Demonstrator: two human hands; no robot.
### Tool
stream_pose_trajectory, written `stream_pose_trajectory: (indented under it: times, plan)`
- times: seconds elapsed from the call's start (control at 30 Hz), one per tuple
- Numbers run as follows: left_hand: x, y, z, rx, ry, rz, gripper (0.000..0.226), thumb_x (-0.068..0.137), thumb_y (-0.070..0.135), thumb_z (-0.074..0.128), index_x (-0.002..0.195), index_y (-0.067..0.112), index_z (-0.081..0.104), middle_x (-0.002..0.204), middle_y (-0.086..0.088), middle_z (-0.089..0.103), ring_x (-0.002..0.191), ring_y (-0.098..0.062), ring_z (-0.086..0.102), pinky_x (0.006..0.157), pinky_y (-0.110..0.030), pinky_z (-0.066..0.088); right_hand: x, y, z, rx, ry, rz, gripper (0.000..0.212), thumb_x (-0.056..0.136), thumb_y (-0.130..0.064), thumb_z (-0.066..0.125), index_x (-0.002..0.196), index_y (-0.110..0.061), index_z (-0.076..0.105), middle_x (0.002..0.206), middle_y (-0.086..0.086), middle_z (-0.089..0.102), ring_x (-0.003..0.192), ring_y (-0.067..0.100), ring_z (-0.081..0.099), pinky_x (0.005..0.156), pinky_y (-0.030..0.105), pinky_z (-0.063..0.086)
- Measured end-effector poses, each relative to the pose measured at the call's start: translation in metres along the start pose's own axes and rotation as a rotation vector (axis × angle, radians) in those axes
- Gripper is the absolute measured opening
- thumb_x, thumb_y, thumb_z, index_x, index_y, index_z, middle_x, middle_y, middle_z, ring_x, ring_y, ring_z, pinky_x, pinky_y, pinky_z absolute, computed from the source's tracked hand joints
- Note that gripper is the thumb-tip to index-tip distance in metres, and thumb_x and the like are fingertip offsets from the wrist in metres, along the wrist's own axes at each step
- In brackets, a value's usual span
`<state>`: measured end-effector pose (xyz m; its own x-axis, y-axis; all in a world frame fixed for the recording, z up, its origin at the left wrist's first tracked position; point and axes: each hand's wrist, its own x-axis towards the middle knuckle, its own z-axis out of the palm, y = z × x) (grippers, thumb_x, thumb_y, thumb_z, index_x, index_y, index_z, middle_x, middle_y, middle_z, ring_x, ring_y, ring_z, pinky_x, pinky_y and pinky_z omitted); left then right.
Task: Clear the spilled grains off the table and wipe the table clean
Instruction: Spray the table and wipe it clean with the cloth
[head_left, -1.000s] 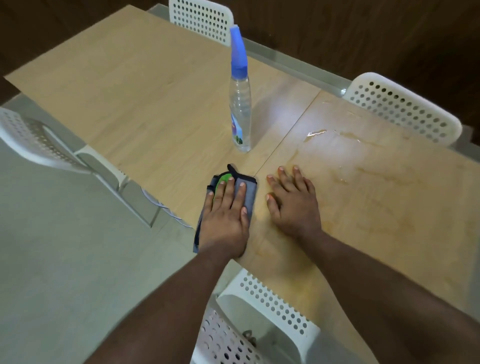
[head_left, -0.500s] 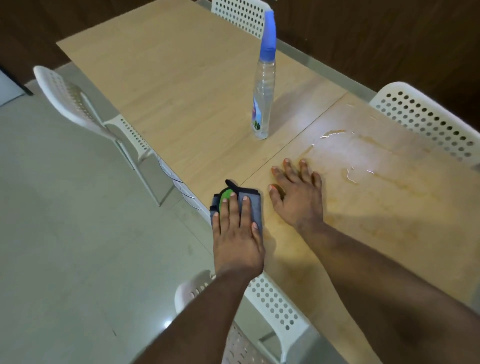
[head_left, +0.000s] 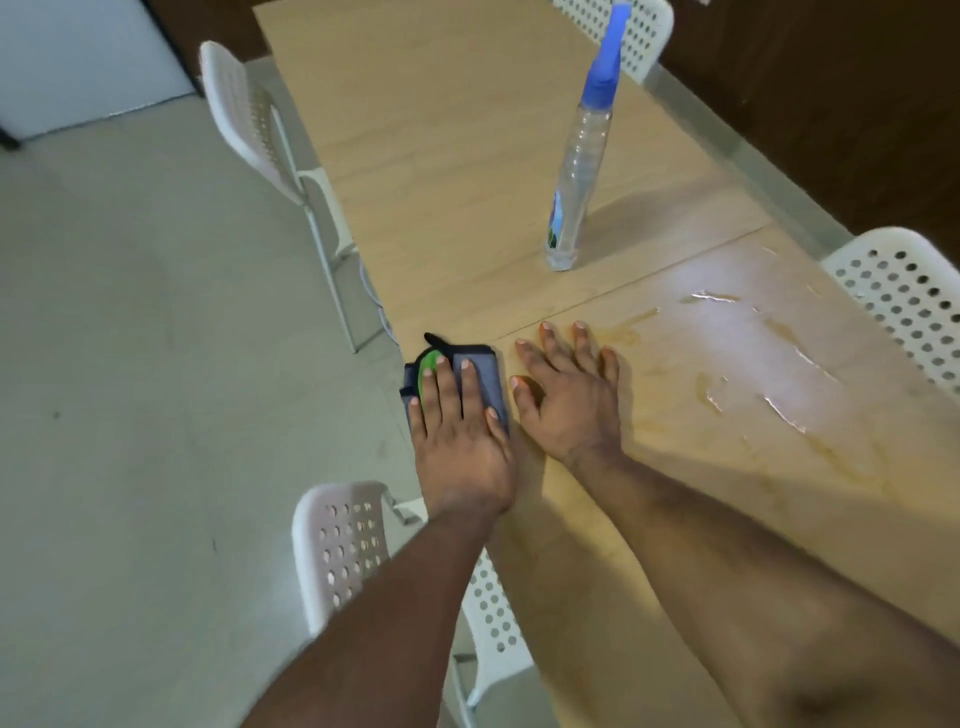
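A folded grey cloth (head_left: 485, 376) with a green patch lies at the near left edge of the wooden table (head_left: 457, 171). My left hand (head_left: 460, 441) presses flat on the cloth with straight fingers. Just to its right, my right hand (head_left: 569, 395) rests flat on the bare tabletop, fingers spread. Wet streaks (head_left: 769, 374) shine on the table to the right of my right hand. No grains are visible on the table.
A clear spray bottle (head_left: 576, 161) with a blue top stands upright beyond my hands. White perforated chairs stand at the left (head_left: 249, 130), near me (head_left: 343, 545), at the far side (head_left: 644, 31) and at the right (head_left: 904, 291). Pale floor lies left.
The view has swung round to the left, showing more floor. Both hands stay flat in the same spots on the cloth and table.
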<state>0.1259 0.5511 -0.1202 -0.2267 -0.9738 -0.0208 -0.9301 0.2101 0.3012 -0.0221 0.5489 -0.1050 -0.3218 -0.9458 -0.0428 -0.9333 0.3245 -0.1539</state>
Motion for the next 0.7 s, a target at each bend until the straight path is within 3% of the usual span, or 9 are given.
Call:
stream_pose_trajectory:
  times: [0.1, 0.23, 0.47, 0.6, 0.7]
  plan:
    - [-0.061, 0.017, 0.007, -0.04, 0.02, -0.079, 0.066, 0.109, 0.038, 0.015, 0.169, 0.017, -0.003, 0.176, -0.008, -0.009, 0.162, -0.024, -0.012, 0.132, -0.048, 0.003, -0.003, 0.003, -0.002, 0.005, -0.013, -0.033, 0.064, 0.101, -0.061, 0.023, 0.162, -0.043, 0.034, 0.175, -0.006, 0.018, 0.163, 0.033, 0.002, 0.127, 0.061, 0.008]
    - [-0.078, 0.024, 0.011, -0.068, 0.015, -0.136, 0.065, 0.109, 0.039, 0.015, 0.169, 0.019, -0.002, 0.177, -0.006, -0.01, 0.162, -0.022, -0.014, 0.132, -0.047, 0.005, -0.004, 0.008, 0.002, 0.028, -0.015, -0.073, 0.059, 0.104, -0.058, 0.028, 0.161, -0.042, 0.036, 0.175, -0.006, 0.019, 0.163, 0.035, 0.002, 0.126, 0.063, 0.008]
    - [-0.012, 0.004, 0.005, -0.086, 0.049, -0.099, 0.067, 0.108, 0.04, 0.013, 0.168, 0.012, 0.013, 0.176, -0.012, 0.003, 0.163, -0.027, -0.005, 0.132, -0.043, 0.006, -0.001, 0.009, 0.008, 0.048, 0.025, -0.073, 0.059, 0.103, -0.055, 0.035, 0.159, -0.041, 0.041, 0.174, -0.003, 0.025, 0.162, 0.037, 0.004, 0.125, 0.066, 0.009]
    - [0.043, -0.007, -0.004, -0.064, 0.023, -0.127, 0.074, 0.102, 0.044, 0.004, 0.168, 0.011, 0.012, 0.176, -0.013, 0.004, 0.163, -0.029, -0.005, 0.132, -0.04, 0.002, 0.002, 0.007, 0.01, 0.031, 0.028, -0.074, 0.059, 0.103, -0.055, 0.035, 0.16, -0.041, 0.038, 0.174, -0.002, 0.023, 0.162, 0.038, 0.003, 0.125, 0.067, 0.007]
    - [0.034, -0.003, -0.003, -0.086, 0.019, -0.129, 0.071, 0.105, 0.042, 0.007, 0.168, 0.011, 0.011, 0.176, -0.013, 0.003, 0.163, -0.029, -0.005, 0.132, -0.04, 0.003, 0.002, 0.009, 0.011, 0.017, 0.02, -0.063, 0.059, 0.104, -0.056, 0.035, 0.161, -0.041, 0.037, 0.174, -0.003, 0.022, 0.162, 0.037, 0.002, 0.125, 0.067, 0.008]
